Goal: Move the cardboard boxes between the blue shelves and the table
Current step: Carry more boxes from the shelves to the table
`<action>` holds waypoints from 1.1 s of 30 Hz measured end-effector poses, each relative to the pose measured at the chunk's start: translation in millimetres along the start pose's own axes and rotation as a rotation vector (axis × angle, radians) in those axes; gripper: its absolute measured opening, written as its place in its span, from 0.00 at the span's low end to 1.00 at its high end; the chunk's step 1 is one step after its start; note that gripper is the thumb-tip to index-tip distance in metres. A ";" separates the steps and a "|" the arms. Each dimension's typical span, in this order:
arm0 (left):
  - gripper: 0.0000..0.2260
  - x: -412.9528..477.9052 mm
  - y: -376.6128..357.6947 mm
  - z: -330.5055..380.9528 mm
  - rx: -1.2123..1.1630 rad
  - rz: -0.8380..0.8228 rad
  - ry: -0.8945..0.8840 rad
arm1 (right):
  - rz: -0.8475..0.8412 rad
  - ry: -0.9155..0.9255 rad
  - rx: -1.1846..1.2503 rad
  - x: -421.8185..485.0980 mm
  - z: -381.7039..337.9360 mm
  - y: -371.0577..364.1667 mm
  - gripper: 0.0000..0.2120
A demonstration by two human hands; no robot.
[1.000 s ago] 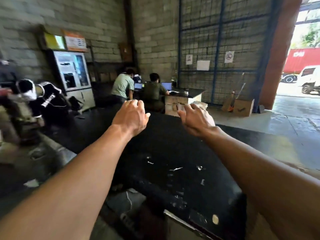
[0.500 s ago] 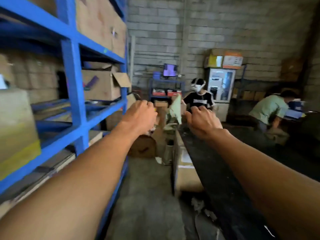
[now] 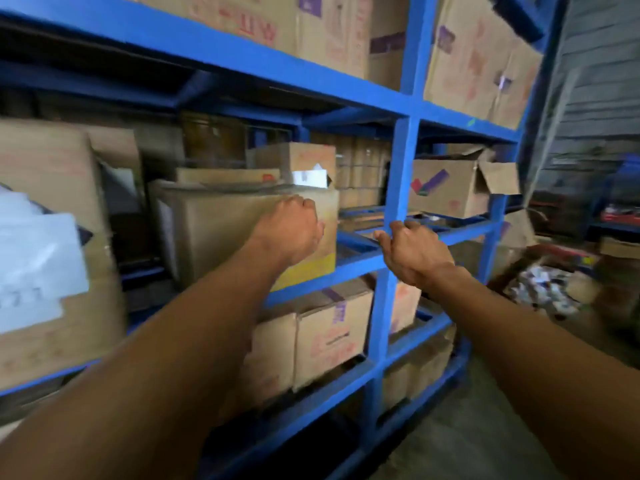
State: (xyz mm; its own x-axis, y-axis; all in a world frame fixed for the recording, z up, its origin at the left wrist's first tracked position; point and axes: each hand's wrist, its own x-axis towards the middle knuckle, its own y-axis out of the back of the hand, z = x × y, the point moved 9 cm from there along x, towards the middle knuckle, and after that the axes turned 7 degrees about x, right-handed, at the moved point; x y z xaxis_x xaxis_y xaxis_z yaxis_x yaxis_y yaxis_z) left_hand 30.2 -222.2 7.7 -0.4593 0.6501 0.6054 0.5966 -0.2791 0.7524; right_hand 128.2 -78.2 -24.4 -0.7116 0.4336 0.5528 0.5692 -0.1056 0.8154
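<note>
The blue shelves fill the view, stacked with cardboard boxes on every level. A brown cardboard box with a yellow strip along its bottom edge stands on the middle shelf. My left hand is stretched out in front of its right part, fingers curled in, holding nothing. My right hand hovers just right of the blue upright post, fingers loosely bent and apart, with nothing in it. Whether either hand touches the box is unclear. The table is out of sight.
A large box with a white label sits at the left on the same shelf. An open-flapped box stands in the right bay. More boxes fill the lower shelf. A floor box of packets lies at the right.
The view has swung left from the black table and the room to face the blue shelves. Both arms stay stretched forward and now reach toward the middle shelf.
</note>
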 end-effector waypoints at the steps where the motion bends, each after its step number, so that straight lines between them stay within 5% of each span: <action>1: 0.20 -6.7 3.1 -19.6 0.013 -0.005 0.034 | -0.008 0.020 0.031 6.5 -17.0 -6.6 0.23; 9: 0.15 -43.9 5.6 -126.1 0.073 -0.092 0.274 | -0.050 0.233 0.156 33.9 -126.4 -39.0 0.23; 16: 0.32 -37.7 -41.0 -174.4 0.022 -0.206 0.267 | -0.084 0.272 0.156 61.3 -163.0 -59.8 0.22; 22: 0.24 2.6 -49.7 -123.9 -0.229 -0.080 0.171 | -0.060 0.130 0.302 73.6 -136.9 -65.3 0.19; 25: 0.20 19.1 -38.2 -91.5 -0.225 -0.010 0.107 | -0.097 0.091 0.299 73.2 -116.2 -69.0 0.28; 33: 0.42 47.3 -27.2 -38.4 -0.275 -0.019 0.003 | -0.212 0.019 0.658 78.0 -60.0 -63.4 0.45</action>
State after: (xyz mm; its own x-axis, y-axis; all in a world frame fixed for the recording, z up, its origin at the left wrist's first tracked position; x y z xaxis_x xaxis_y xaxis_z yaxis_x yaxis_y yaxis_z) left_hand -33.0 -211.0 25.9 -0.4711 0.6547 0.5911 0.3873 -0.4486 0.8055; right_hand 11.9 -91.4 -22.7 -0.8390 0.3682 0.4007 0.5439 0.5473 0.6360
